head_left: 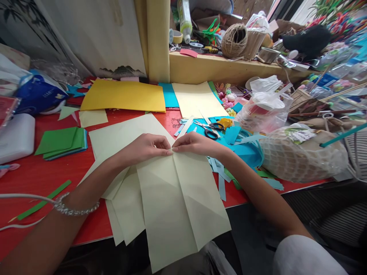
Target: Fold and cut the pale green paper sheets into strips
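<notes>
A pale green sheet of paper (169,202) with a lengthwise crease hangs from my fingers over the table's front edge. My left hand (146,147) pinches its top edge just left of the crease. Right beside it, my right hand (196,144) pinches the same edge, the fingertips of both hands almost meeting. Below my left forearm and wrist, more pale green sheets (129,128) lie loosely overlapped on the red table (94,225). Black-handled scissors (210,133) rest beyond my right hand among blue paper strips.
A stack of green paper squares (61,141) lies at the left. Yellow card (123,95) and a cream sheet (197,99) are at the back. Along the right stand a netted bundle (304,152) and plastic bags (263,105). A twine ball (234,41) sits on the ledge.
</notes>
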The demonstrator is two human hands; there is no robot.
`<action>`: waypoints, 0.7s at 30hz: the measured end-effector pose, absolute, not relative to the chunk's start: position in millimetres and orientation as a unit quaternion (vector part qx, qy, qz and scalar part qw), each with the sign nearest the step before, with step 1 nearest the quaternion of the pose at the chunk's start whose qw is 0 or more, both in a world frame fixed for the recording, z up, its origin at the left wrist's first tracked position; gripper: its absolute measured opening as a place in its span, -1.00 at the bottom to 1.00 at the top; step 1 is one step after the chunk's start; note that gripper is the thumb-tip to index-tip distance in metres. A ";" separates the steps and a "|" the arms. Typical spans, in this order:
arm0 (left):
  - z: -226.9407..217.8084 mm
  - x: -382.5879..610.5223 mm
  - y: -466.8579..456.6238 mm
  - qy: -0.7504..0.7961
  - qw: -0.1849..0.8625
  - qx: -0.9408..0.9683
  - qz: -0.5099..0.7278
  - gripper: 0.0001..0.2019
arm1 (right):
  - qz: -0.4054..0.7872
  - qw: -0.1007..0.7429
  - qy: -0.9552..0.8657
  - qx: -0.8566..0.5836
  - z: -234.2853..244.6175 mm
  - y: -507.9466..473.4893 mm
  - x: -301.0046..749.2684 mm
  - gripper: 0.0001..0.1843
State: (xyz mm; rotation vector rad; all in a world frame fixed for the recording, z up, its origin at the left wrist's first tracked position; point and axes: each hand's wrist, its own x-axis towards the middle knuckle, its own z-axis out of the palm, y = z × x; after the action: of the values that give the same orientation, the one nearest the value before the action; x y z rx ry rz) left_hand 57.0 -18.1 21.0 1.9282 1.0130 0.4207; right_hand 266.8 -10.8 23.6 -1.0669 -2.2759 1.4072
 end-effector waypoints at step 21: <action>25.3 51.6 -15.6 0.456 0.374 0.805 0.070 -0.68 | 0.395 0.156 -0.814 -0.396 22.5 -13.8 261.2 -0.75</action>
State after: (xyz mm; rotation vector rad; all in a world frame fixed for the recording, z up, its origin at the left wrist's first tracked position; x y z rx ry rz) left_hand 51.6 -15.6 25.3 2.0607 1.1668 0.1786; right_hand 261.2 -13.8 22.5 -1.1351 -2.3303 1.1322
